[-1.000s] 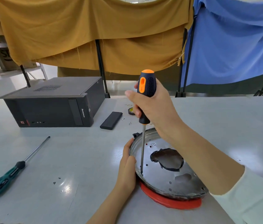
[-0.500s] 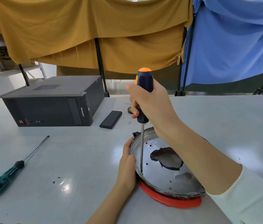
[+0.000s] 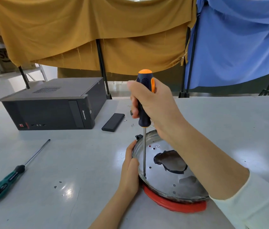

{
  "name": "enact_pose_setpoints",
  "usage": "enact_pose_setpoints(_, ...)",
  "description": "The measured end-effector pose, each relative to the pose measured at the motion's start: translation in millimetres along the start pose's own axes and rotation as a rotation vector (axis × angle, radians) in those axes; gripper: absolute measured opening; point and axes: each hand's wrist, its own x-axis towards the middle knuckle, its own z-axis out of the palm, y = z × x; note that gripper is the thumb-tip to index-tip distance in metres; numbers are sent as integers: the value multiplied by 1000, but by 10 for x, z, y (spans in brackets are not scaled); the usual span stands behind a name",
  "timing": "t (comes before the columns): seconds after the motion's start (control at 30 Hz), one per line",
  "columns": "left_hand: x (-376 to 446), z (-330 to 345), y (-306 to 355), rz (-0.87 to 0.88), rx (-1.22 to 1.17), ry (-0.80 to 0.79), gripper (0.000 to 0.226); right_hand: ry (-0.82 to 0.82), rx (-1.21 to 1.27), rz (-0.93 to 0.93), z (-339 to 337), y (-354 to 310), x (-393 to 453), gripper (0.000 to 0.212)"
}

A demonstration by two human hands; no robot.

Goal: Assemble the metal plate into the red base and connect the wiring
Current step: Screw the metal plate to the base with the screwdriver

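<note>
A round metal plate (image 3: 163, 176) with small holes and a ragged dark opening in its middle sits on the red base (image 3: 171, 204), whose rim shows at the near side. My right hand (image 3: 153, 106) grips the black and orange handle of a screwdriver (image 3: 144, 146) held upright, its tip down on the plate's near left edge. My left hand (image 3: 129, 172) holds the plate's left rim, thumb against the edge. No wiring is visible.
A black computer case (image 3: 54, 106) lies at the back left, with a slim black box (image 3: 113, 122) and loose screws (image 3: 128, 123) beside it. A green-handled screwdriver (image 3: 13, 174) lies at the left. Yellow and blue cloths hang behind the table.
The screwdriver handle has turned in my right hand, its orange stripe now facing right. The tip stays at the same spot and my left hand has not moved.
</note>
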Motion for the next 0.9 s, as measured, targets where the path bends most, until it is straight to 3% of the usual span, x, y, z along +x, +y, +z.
enact_pose_setpoints(0.2, 25, -3, -9, -2, -2, 4, 51, -472, 257, 214, -145, -150, 148, 6)
enact_pose_setpoints(0.3, 18, -11, -15, 6, -5, -7, 53, -403, 315, 188, -108, -105, 142, 18)
enact_pose_setpoints(0.43, 5, 3, 0, 12, -13, -13, 49, 28, 82, 13, 31, 1, 51, 22)
enact_pose_setpoints(0.47, 8, 6, -1, 9, -18, -11, 49, 61, 58, -6, 43, 6, 42, 20)
enact_pose_setpoints(0.53, 15, 0, -11, -3, -16, -7, 50, -52, 103, 50, 15, -41, 60, 12)
enact_pose_setpoints(0.63, 36, -19, -45, 2, -9, -13, 52, -465, 225, 226, -124, -153, 152, 11)
enact_pose_setpoints(0.7, 40, -28, -60, 15, -5, -21, 53, -650, 281, 254, -173, -188, 177, 13)
enact_pose_setpoints(0.8, 31, -31, -59, 25, -5, -21, 50, -673, 288, 219, -116, -192, 181, 22)
enact_pose_setpoints(0.9, 29, -17, -41, 5, -19, -22, 47, -403, 216, 138, 14, -92, 145, 29)
